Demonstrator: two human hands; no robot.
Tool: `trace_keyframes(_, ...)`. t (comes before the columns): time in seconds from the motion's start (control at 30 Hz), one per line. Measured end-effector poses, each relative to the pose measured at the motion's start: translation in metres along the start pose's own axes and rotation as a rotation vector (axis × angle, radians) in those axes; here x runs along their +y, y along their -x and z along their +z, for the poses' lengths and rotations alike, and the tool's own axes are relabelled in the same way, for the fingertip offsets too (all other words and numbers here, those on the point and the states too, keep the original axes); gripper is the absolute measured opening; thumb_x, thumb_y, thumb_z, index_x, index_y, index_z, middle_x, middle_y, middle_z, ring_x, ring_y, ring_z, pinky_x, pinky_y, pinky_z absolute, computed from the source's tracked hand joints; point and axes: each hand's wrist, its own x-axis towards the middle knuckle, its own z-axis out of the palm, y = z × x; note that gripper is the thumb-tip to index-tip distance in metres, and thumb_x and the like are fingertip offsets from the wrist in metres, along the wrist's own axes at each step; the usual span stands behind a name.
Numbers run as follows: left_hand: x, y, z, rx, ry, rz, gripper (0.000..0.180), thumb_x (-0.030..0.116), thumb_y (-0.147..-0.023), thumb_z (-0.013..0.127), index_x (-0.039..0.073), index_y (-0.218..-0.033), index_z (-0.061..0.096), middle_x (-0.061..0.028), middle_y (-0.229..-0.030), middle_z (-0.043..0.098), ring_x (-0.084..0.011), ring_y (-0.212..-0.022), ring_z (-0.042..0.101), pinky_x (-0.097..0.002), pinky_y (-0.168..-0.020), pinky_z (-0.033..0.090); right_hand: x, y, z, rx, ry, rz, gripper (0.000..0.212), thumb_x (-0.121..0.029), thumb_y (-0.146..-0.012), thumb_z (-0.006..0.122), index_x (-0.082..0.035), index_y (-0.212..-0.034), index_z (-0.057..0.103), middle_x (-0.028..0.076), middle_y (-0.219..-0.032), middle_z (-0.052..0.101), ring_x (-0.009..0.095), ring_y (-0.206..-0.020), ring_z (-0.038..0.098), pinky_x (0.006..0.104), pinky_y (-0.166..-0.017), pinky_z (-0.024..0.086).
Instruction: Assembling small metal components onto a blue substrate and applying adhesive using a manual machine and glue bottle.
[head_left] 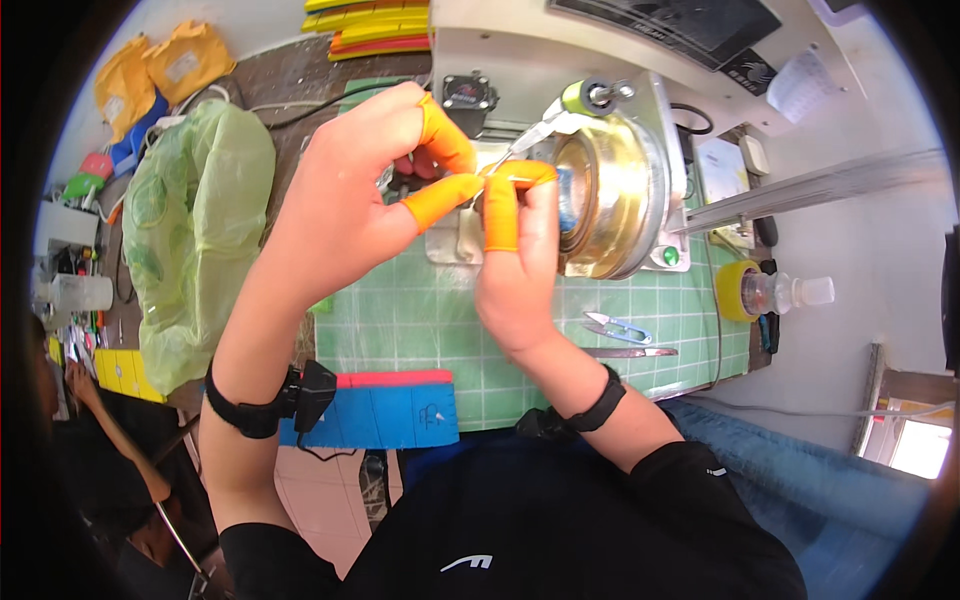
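Note:
Orange finger cots cover the thumb and a finger on each of my hands. My left hand [350, 175] is closed in a pinch, fingertips meeting those of my right hand [520, 270], which is also pinched. Whatever thin, small thing lies between them is too fine to make out. Just above the fingertips, a slim metal rod [514, 147] slants down from a green-and-black knob [590, 97] on a bench machine. Right of my fingers stands the machine's golden round drum [622, 200] with a clear rim. Both hands are over the machine's near side, above a green gridded cutting mat [410, 310].
Blue-handled thread snips [620, 328] and a slim dark tool [635, 352] lie on the mat. A blue board [385, 412] sits at the near edge. Leftward is a pale green plastic bag [195, 250]; rightward, a yellow roll [737, 290] and clear bottle [775, 292]. Another person's arm [125, 440] is far left.

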Motion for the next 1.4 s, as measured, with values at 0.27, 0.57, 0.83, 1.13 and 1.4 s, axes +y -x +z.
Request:
trace_keyframes(0.27, 0.009, -0.014, -0.007, -0.130, 0.072, -0.114, 0.016, -0.003, -0.078, 0.074, -0.001, -0.089, 0.063, -0.0058, -0.087, 0.059, -0.0128, -0.072, 0.055, -0.0240, -0.063, 0.045, 0.003, 0.000, -0.002, -0.031, 0.119, -0.055, 0.019, -0.014, -0.106, 0.046, -0.003, -0.121, 0.042, 0.007, -0.109, 0.045, 0.014, -0.099, 0.046, 0.0293, -0.091, 0.041)
trace_keyframes(0.57, 0.021, -0.004, 0.008, -0.007, -0.376, 0.189, 0.022, 0.000, -0.074, 0.077, -0.001, -0.091, 0.062, -0.0122, -0.096, 0.055, -0.0273, -0.078, 0.060, -0.0351, -0.067, 0.050, 0.008, 0.002, -0.003, -0.037, 0.007, -0.022, 0.025, -0.006, -0.104, 0.044, -0.005, -0.129, 0.041, 0.003, -0.116, 0.048, 0.010, -0.109, 0.048, 0.0256, -0.098, 0.039)
trace_keyframes(0.83, 0.033, 0.017, 0.015, -0.043, -0.327, 0.328, 0.020, 0.004, -0.076, 0.075, 0.002, -0.091, 0.063, -0.0109, -0.100, 0.065, -0.0290, -0.079, 0.061, -0.0482, -0.081, 0.049, -0.005, 0.041, -0.009, -0.001, 0.001, 0.069, 0.017, -0.010, -0.105, 0.043, -0.004, -0.121, 0.043, 0.007, -0.109, 0.047, 0.016, -0.102, 0.047, 0.0305, -0.096, 0.039)
trace_keyframes(1.13, -0.002, 0.011, 0.026, -0.006, 0.288, 0.091, 0.007, 0.002, -0.093, 0.064, -0.001, -0.097, 0.059, -0.0100, -0.087, 0.067, -0.0215, -0.086, 0.067, -0.0654, -0.111, 0.034, -0.067, 0.035, -0.056, -0.418, -0.265, 0.575, 0.033, -0.028, -0.111, 0.034, -0.005, -0.112, 0.057, 0.001, -0.087, 0.051, 0.010, -0.074, 0.049, 0.0282, -0.081, 0.046)
trace_keyframes(1.4, 0.001, 0.020, 0.024, 0.030, 0.366, 0.026, 0.009, 0.001, -0.089, 0.069, 0.000, -0.095, 0.061, -0.0107, -0.089, 0.069, -0.0219, -0.086, 0.066, -0.0584, -0.107, 0.043, -0.142, 0.026, -0.228, 0.623, 0.738, -0.489, 0.032, -0.007, -0.094, 0.067, -0.001, -0.123, 0.056, 0.005, -0.107, 0.059, 0.010, -0.093, 0.055, 0.0273, -0.079, 0.047)
